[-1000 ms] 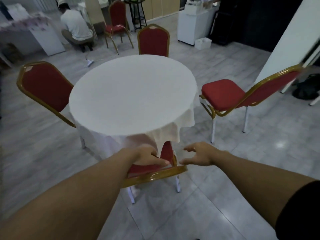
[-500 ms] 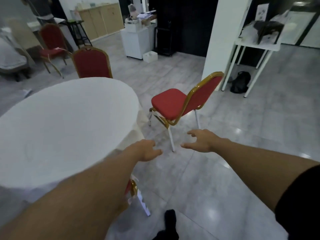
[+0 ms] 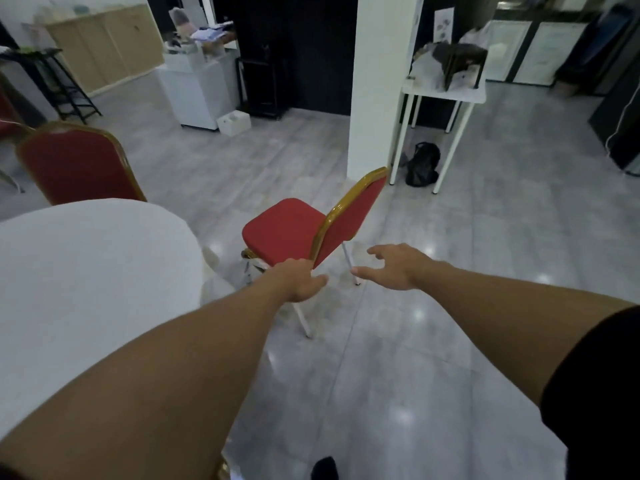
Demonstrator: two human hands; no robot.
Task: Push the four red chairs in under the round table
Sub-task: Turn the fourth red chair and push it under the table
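From the head camera, both arms reach toward the red chair (image 3: 294,233), which stands apart from the round table (image 3: 86,289) with its seat turned to the cloth. The left hand (image 3: 301,280) is loosely curled and empty; the right hand (image 3: 398,268) has its grip spread, holding nothing. A good push would take the gold backrest top with both hands and slide it straight in. Another chair (image 3: 76,164) sits close at the table's far edge. Half a second ago the chair lay farther ahead; now the hands nearly overlap it.
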